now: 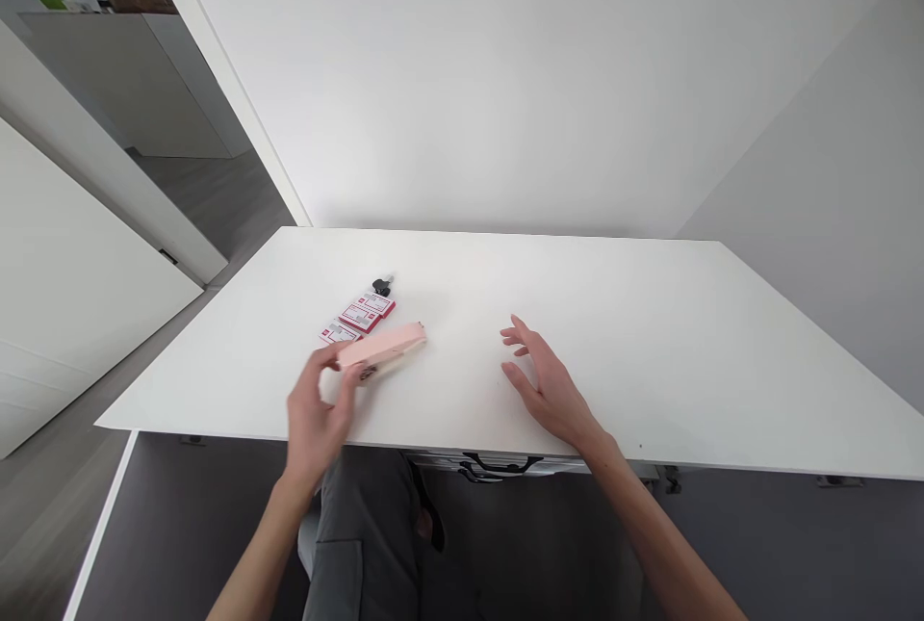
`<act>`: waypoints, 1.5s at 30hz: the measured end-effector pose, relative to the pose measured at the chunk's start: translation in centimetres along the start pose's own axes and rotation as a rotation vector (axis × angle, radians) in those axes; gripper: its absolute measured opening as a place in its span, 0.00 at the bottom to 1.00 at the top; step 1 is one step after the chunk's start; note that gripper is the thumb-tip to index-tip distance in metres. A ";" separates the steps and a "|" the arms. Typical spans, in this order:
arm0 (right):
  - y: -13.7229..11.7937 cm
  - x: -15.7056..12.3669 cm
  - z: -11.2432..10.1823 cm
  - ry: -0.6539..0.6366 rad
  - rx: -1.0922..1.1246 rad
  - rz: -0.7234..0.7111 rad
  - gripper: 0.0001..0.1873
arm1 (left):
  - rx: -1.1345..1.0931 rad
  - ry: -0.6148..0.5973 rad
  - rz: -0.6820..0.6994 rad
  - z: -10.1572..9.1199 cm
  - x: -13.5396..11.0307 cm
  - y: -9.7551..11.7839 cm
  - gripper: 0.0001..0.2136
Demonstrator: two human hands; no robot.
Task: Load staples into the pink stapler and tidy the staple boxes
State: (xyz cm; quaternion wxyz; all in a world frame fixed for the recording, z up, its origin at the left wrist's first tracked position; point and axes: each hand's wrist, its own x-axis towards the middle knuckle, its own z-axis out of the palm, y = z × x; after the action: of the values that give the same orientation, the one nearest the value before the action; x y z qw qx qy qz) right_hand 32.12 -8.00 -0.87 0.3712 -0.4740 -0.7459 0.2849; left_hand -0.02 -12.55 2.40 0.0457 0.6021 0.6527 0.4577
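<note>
My left hand grips the near end of a pink stapler with a pale underside, thumb on one side and fingers on the other. The stapler points away to the right over the white table; whether it touches the top I cannot tell. Just beyond it lie several small red-and-white boxes, the nearest partly covered by the stapler and my fingers. A small black item with a clear part sits past the boxes. To the right, my right hand is empty, its fingers apart and slightly curled over the table.
The white table reaches from a white wall at the back to its front edge near my legs. Black drawer handles show below that edge. An open doorway is at the left.
</note>
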 end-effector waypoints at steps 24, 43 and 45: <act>-0.2 0.1 0.1 -0.038 -0.015 0.048 0.27 | 0.298 0.287 -0.391 -3.1 4.1 -4.4 0.17; 0.3 0.3 0.3 -0.048 -0.060 -0.021 0.22 | 0.516 -0.063 0.322 0.7 2.1 -3.2 0.16; 0.3 0.3 0.3 -0.049 -0.061 -0.022 0.21 | 0.529 -0.065 0.345 0.8 2.1 -3.3 0.15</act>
State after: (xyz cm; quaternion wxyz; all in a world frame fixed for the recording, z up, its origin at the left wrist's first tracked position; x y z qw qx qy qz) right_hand 31.95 -7.62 -1.20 0.3415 -0.4697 -0.7682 0.2695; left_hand -2.56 -9.96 0.83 -0.1697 0.7093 0.6354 0.2536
